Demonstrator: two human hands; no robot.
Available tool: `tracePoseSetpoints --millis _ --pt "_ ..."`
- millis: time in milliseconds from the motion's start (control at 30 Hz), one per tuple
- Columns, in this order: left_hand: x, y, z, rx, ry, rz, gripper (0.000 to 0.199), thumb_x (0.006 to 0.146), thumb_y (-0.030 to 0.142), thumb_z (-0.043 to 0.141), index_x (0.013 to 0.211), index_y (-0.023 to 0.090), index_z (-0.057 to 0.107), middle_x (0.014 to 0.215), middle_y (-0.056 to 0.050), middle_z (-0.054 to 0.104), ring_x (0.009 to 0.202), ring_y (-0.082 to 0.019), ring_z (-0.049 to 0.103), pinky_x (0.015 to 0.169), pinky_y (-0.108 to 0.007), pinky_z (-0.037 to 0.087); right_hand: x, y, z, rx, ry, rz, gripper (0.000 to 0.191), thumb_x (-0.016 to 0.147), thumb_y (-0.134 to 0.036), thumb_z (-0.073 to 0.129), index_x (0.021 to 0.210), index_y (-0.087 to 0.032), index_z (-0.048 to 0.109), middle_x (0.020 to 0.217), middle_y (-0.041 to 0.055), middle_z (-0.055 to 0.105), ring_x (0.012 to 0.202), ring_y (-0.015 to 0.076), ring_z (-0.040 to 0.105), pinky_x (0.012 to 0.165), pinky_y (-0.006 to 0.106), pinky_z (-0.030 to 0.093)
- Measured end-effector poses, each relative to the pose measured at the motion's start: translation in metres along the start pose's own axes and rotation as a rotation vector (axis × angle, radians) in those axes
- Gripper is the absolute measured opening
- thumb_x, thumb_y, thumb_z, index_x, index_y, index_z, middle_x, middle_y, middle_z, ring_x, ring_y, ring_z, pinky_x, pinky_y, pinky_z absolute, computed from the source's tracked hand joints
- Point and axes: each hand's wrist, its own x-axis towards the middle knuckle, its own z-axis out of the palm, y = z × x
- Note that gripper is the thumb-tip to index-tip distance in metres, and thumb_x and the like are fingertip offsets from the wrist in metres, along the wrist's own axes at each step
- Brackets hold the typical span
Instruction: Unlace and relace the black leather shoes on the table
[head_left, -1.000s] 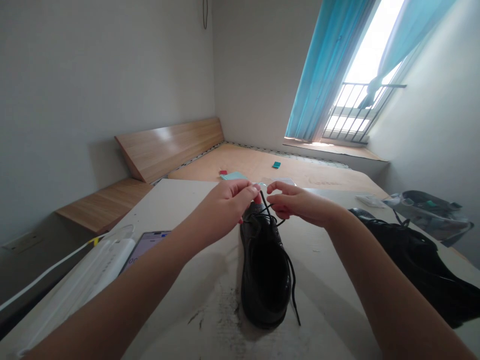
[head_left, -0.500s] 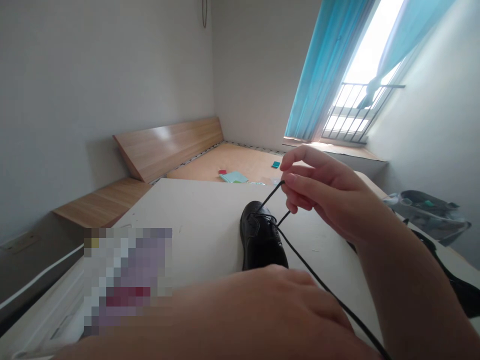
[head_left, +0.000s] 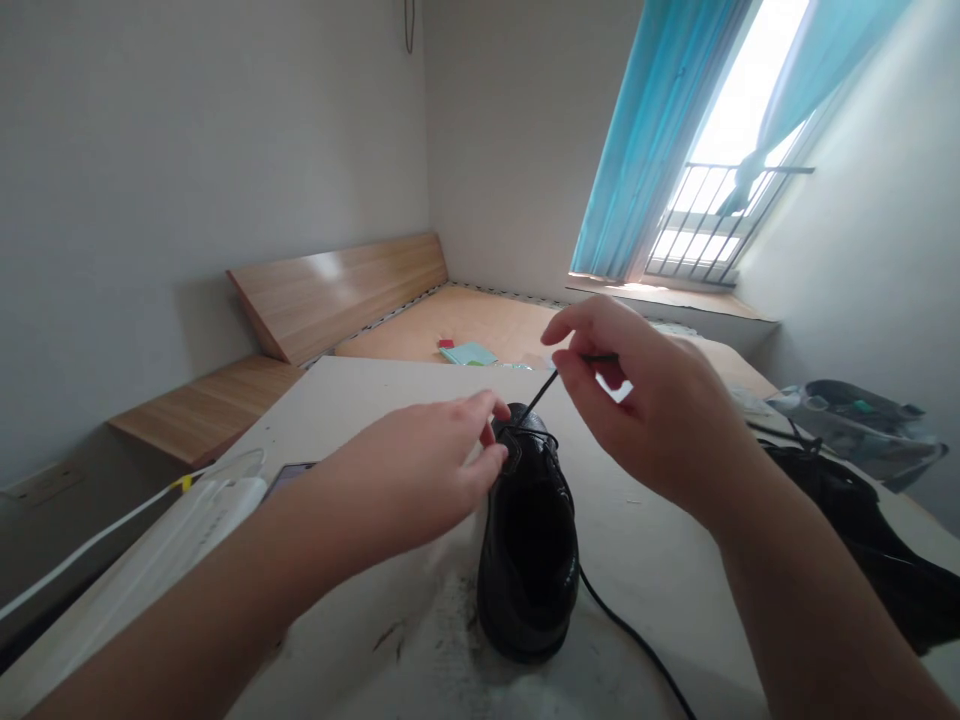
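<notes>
A black lace-up shoe (head_left: 529, 570) stands on the white table (head_left: 630, 600), its toe pointing away from me. My right hand (head_left: 637, 400) is above and right of the toe, with a black lace (head_left: 541, 392) pinched between thumb and fingers and pulled taut from the eyelets. My left hand (head_left: 442, 465) is at the left side of the shoe's lacing, thumb and fingertips curled near the eyelets; whether they grip anything is too small to tell. Another lace end (head_left: 637, 640) trails from the shoe's right side toward the front edge.
A second black shoe (head_left: 847, 520) lies at the right. On the left are a white power strip (head_left: 217, 530) with a cable and a partly hidden phone (head_left: 289, 478). Behind the table is a bed (head_left: 480, 310) with a teal item (head_left: 469, 354). A lined bin (head_left: 862, 430) stands far right.
My left hand has moved from the near foreground up to the lacing, uncovering the shoe's opening. My right hand has shifted slightly, still holding a lace. The other lace now hangs lower on the right.
</notes>
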Motion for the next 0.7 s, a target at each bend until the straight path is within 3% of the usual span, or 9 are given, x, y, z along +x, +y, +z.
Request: tracePoseSetpoints --millis 100,167,200,267,333,500,600,700 --pt "0.009 -0.006 -0.001 -0.008 0.059 0.043 0.036 0.086 0.024 0.041 0.116 0.024 0.060 0.117 -0.005 0.065 0.100 -0.023 0.060 0.083 -0.031 0.044 -0.007 -0.016 -0.011 0.516 -0.357 0.017 0.011 0.091 -0.022 0.051 0.100 -0.025 0.056 0.077 -0.0020 0.061 0.064 0.0115 0.056 0.054 0.023 0.042" --pt "0.011 -0.009 -0.005 -0.062 -0.037 0.107 0.031 0.082 0.019 0.041 0.101 0.023 0.066 0.108 -0.003 0.069 0.095 -0.022 0.061 0.079 -0.029 0.045 -0.010 -0.024 -0.018 0.734 -0.547 -0.031 0.009 0.092 -0.022 0.052 0.099 -0.025 0.058 0.086 -0.0023 0.065 0.072 0.0102 0.060 0.061 0.021 0.048" --pt "0.012 -0.009 -0.006 -0.086 -0.092 0.126 0.029 0.081 0.018 0.041 0.092 0.022 0.067 0.100 -0.002 0.070 0.091 -0.021 0.062 0.076 -0.028 0.046 -0.010 -0.025 -0.020 0.777 -0.581 -0.041 0.010 0.092 -0.022 0.051 0.098 -0.025 0.058 0.089 -0.0022 0.066 0.076 0.0101 0.061 0.066 0.021 0.049" --pt "0.013 -0.010 -0.006 -0.089 -0.144 0.121 0.027 0.082 0.020 0.040 0.084 0.022 0.067 0.088 -0.001 0.071 0.084 -0.021 0.063 0.074 -0.029 0.046 -0.008 -0.018 -0.019 0.750 -0.578 -0.011 0.013 0.095 -0.023 0.047 0.099 -0.025 0.059 0.090 -0.0021 0.067 0.080 0.0108 0.062 0.069 0.022 0.049" --pt "0.016 -0.011 0.000 -0.017 -0.100 0.075 0.029 0.085 0.024 0.037 0.088 0.023 0.066 0.091 -0.002 0.071 0.086 -0.021 0.063 0.078 -0.032 0.047 -0.003 -0.002 -0.008 0.599 -0.583 0.064 0.017 0.096 -0.028 0.044 0.100 -0.025 0.060 0.087 -0.0011 0.066 0.078 0.0124 0.061 0.066 0.024 0.048" --pt "0.031 -0.015 0.029 0.138 0.040 -0.020 0.043 0.091 0.026 0.031 0.126 0.020 0.055 0.132 -0.007 0.059 0.118 -0.024 0.055 0.100 -0.040 0.042 0.003 0.048 0.038 0.031 -0.665 0.249 0.022 0.089 -0.034 0.050 0.099 -0.021 0.065 0.096 0.0076 0.065 0.089 0.0228 0.058 0.075 0.036 0.044" --pt "0.041 -0.020 0.045 0.094 0.028 -0.008 0.045 0.093 0.029 0.033 0.132 0.016 0.050 0.138 -0.009 0.053 0.124 -0.026 0.051 0.106 -0.042 0.039 0.004 0.062 0.054 0.033 -0.693 0.222 0.015 0.085 -0.029 0.056 0.083 -0.018 0.065 0.091 0.0088 0.063 0.088 0.0238 0.057 0.078 0.037 0.042" --pt "0.047 -0.023 0.054 0.000 0.030 0.015 0.043 0.094 0.034 0.036 0.130 0.018 0.052 0.134 -0.008 0.057 0.121 -0.026 0.053 0.104 -0.043 0.040 0.008 0.063 0.054 0.108 -0.646 0.164 0.018 0.088 -0.032 0.051 0.083 -0.019 0.063 0.098 0.0066 0.060 0.092 0.0202 0.056 0.081 0.034 0.043"
